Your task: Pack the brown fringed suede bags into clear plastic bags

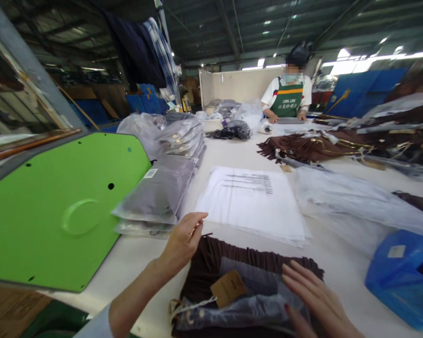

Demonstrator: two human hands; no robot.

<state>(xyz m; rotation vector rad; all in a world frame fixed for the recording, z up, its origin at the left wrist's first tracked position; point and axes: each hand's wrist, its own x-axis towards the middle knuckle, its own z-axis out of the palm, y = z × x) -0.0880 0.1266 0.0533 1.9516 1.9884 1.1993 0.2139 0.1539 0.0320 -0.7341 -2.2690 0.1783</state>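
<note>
A dark brown fabric bag point(200, 272) with a gathered, fringed top edge lies flat at the table's near edge. On it rest a brown card tag point(229, 288) on a white string and a clear plastic wrapping point(246, 310). My left hand point(185, 237) is by the bag's upper left corner, fingers bent and pointing right, with nothing visible in them. Spread over the bag's right side is my right hand point(313, 295), fingers outstretched. Beyond the bag lies a stack of clear white plastic bags point(246, 206) with printed lines.
A green board point(56, 202) stands at left beside stacked plastic-wrapped grey items point(162, 188). Brown fringed pieces point(303, 145) and loose plastic point(356, 202) lie at right, near a blue plastic bag point(398, 277). A co-worker in a green apron point(287, 101) stands across the table.
</note>
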